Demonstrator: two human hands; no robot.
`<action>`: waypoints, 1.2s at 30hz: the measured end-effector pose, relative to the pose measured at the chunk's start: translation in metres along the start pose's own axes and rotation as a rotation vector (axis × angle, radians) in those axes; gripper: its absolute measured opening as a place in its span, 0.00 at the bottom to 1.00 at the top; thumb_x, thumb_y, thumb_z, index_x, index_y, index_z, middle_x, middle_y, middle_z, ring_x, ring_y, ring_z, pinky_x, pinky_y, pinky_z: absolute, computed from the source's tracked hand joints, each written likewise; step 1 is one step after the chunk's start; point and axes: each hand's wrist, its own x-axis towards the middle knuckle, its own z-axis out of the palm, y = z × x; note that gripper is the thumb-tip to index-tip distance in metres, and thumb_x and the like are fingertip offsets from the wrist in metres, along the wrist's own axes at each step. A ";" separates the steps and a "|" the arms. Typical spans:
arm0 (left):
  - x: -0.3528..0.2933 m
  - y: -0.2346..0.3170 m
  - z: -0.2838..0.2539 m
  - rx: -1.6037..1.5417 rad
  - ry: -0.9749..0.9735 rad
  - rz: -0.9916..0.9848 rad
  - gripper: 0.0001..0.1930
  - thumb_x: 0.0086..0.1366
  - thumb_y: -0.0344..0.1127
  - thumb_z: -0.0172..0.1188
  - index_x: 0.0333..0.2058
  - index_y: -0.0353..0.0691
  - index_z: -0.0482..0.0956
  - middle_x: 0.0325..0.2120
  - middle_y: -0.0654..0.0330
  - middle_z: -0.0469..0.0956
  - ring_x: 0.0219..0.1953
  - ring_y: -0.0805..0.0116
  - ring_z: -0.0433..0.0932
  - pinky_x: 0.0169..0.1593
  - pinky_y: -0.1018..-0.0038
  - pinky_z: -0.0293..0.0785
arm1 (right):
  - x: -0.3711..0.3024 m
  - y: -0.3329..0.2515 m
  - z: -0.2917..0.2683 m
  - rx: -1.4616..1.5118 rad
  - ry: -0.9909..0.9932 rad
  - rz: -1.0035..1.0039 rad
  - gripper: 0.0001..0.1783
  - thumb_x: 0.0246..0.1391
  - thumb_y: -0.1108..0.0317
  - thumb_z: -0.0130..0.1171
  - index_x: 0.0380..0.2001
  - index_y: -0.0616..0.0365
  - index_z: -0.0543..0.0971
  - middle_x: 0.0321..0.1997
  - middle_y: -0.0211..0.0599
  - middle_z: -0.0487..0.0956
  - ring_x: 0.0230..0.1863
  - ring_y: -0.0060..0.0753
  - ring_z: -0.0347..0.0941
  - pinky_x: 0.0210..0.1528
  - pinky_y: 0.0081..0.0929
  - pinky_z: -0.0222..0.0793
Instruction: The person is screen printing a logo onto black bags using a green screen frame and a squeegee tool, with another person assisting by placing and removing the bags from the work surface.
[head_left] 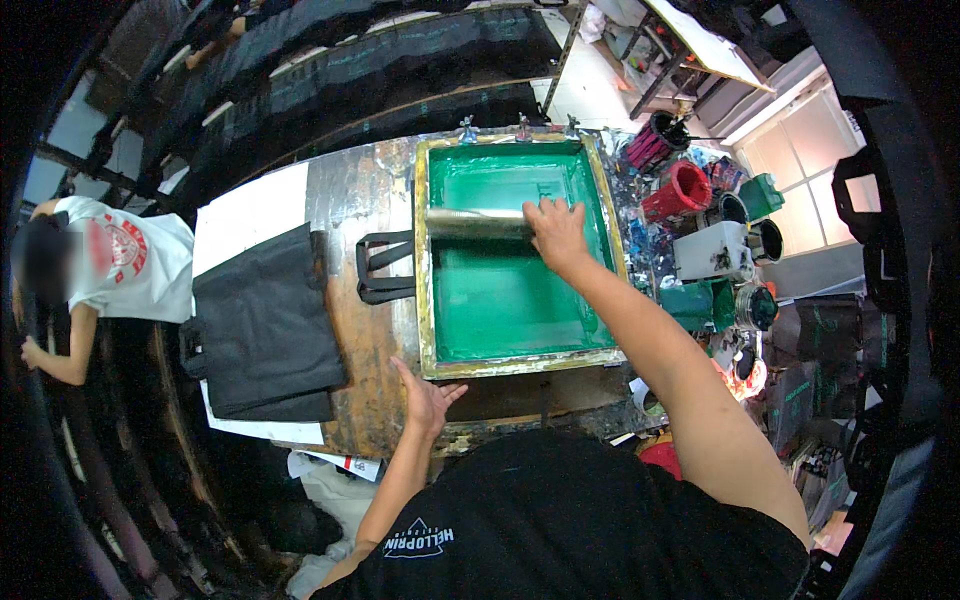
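Note:
A screen printing frame (424, 300) with a pale, paint-stained rim lies on the workbench, its mesh (510, 300) coated in green ink. My right hand (556, 235) grips the right end of a long squeegee (478, 222), which lies across the upper part of the mesh. Just outside the frame's near left corner is my left hand (427, 402), empty, thumb and fingers spread. Black bag handles (385, 292) stick out from under the frame's left side; the rest of that bag is hidden. Further left lies a flat black fabric bag (265, 330).
Clamps (523, 127) line the frame's far edge. On the right stand a red bucket (680, 192), a white container (714, 250) and several ink-stained pots. White board (255, 215) lies under the black bag. A person (130, 258) in a white shirt stands at far left, beside dark racks.

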 end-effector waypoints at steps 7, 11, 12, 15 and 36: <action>0.003 -0.004 0.003 0.000 0.119 -0.019 0.66 0.55 0.91 0.27 0.75 0.39 0.39 0.71 0.42 0.55 0.67 0.34 0.63 0.62 0.48 0.68 | 0.053 0.011 0.007 0.002 -0.006 0.034 0.23 0.56 0.67 0.61 0.55 0.38 0.75 0.46 0.30 0.80 0.50 0.38 0.75 0.47 0.50 0.62; 0.002 0.000 0.005 0.013 0.091 -0.026 0.65 0.55 0.91 0.27 0.75 0.40 0.39 0.71 0.43 0.55 0.68 0.34 0.62 0.63 0.48 0.67 | 0.073 0.014 0.019 0.018 -0.035 0.110 0.26 0.52 0.63 0.67 0.55 0.39 0.73 0.47 0.30 0.79 0.52 0.39 0.75 0.48 0.51 0.62; 0.000 0.002 0.008 0.025 0.084 -0.025 0.65 0.55 0.91 0.27 0.75 0.40 0.40 0.71 0.43 0.55 0.68 0.34 0.61 0.63 0.47 0.67 | 0.079 0.013 0.021 0.010 -0.061 0.150 0.30 0.49 0.61 0.72 0.55 0.39 0.72 0.48 0.30 0.78 0.53 0.40 0.74 0.48 0.51 0.62; -0.004 0.005 0.013 0.024 0.125 -0.036 0.65 0.55 0.91 0.28 0.76 0.40 0.40 0.72 0.42 0.54 0.69 0.33 0.60 0.64 0.46 0.65 | 0.096 0.010 0.022 0.022 0.000 0.165 0.24 0.55 0.64 0.66 0.54 0.39 0.72 0.48 0.31 0.78 0.52 0.41 0.74 0.47 0.53 0.62; 0.027 -0.016 -0.023 -0.235 0.095 -0.202 0.65 0.60 0.85 0.40 0.70 0.22 0.46 0.66 0.26 0.58 0.66 0.39 0.68 0.65 0.52 0.71 | 0.108 0.070 0.049 -0.019 0.156 0.167 0.29 0.51 0.66 0.65 0.58 0.38 0.73 0.51 0.30 0.77 0.57 0.39 0.72 0.57 0.59 0.59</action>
